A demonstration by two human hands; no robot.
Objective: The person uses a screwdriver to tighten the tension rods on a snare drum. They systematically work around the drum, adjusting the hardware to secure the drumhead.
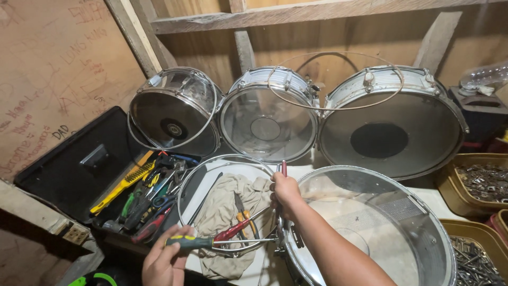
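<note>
On the tabletop: a person works over a shallow snare drum [370,222] lying flat on the white tabletop [439,198], its clear head facing up.
Left hand: the left hand [165,260] is curled shut around the black-and-yellow handle of a screwdriver [211,242], the shaft pointing right toward the drum's near rim.
Right hand: the right hand [286,193] is closed at the drum's left rim; a thin red-tipped tool [283,168] stands just above the fist. Whether the fingers hold it cannot be told.
Beside the drum: a loose metal hoop [227,204] lies just left of the drum, ringing a crumpled beige rag [227,212] with orange-handled pliers [244,218] on top.
Toolbox: an open black toolbox [79,169] at left, its tray crowded with hand tools [145,198] and a yellow-handled wire brush [124,182].
Back row: three drums [267,114] lean on edge against the wooden wall [63,69], with a thin wire ring [335,80] propped over two of them.
Right edge: brown trays of small metal parts [484,182], well apart from both hands.
</note>
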